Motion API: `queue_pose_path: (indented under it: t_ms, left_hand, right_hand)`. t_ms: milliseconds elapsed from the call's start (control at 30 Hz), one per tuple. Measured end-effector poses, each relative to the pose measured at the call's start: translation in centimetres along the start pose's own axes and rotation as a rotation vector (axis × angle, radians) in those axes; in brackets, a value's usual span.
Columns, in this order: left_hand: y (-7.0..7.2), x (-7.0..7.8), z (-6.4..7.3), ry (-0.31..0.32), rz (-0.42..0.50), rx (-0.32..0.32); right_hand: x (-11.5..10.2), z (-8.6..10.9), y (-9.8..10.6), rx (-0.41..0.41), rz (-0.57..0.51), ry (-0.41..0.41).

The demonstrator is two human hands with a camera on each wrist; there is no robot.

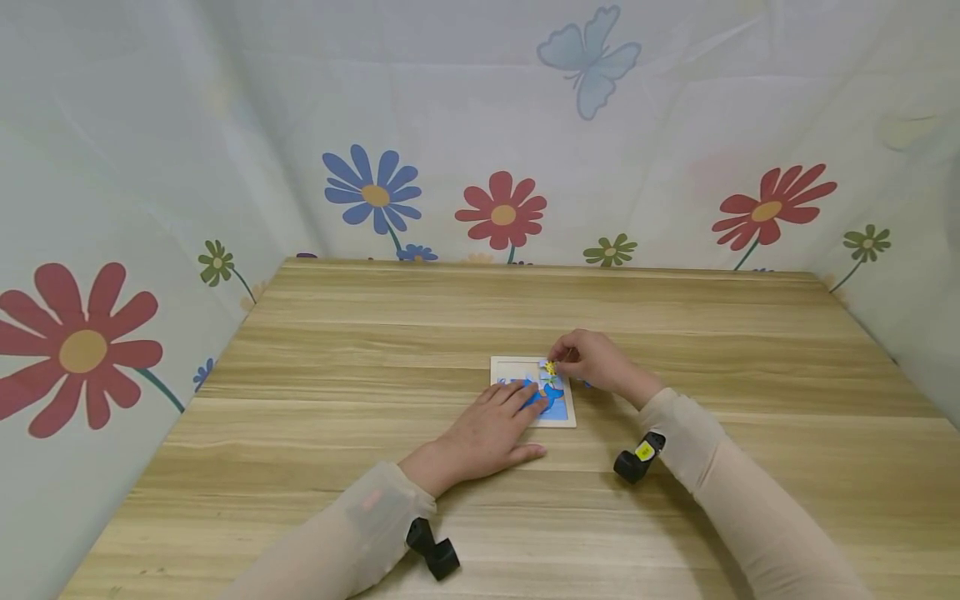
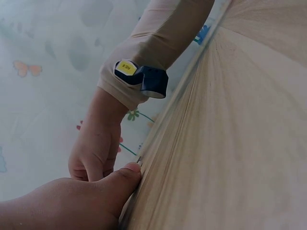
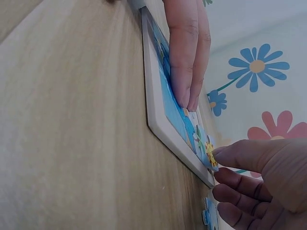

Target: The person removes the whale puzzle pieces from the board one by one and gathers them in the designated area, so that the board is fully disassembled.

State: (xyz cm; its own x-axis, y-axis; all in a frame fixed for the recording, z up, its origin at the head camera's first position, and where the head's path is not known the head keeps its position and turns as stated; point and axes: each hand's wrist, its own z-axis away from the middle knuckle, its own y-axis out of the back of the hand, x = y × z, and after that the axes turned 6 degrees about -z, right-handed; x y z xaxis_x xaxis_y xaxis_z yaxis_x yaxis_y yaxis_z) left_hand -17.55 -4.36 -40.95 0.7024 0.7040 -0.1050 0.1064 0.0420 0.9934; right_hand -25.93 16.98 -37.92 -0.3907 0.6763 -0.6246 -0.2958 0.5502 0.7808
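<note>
Puzzle tray [image 3: 157,115] lies on the tabletop [image 1: 337,333], below and right of the head view's centre; the right hand [image 1: 600,364] pinches a yellow-patterned piece [image 3: 211,153] at its upper-right corner, the left hand [image 1: 480,427] rests straight fingers across its lower left.

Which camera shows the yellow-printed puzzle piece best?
The right wrist view: the yellow-printed puzzle piece appears close up, pinched by the right hand. The head view shows it small; the left wrist view doesn't show it.
</note>
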Motion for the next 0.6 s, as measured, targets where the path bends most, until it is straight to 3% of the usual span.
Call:
queue_pose_path:
  t_ms: [600]
  left_hand:
    - [-0.07,0.04,-0.03,-0.006,-0.016,0.031]
  right_hand:
    - [-0.2,0.26,0.0,0.054,-0.044,-0.006]
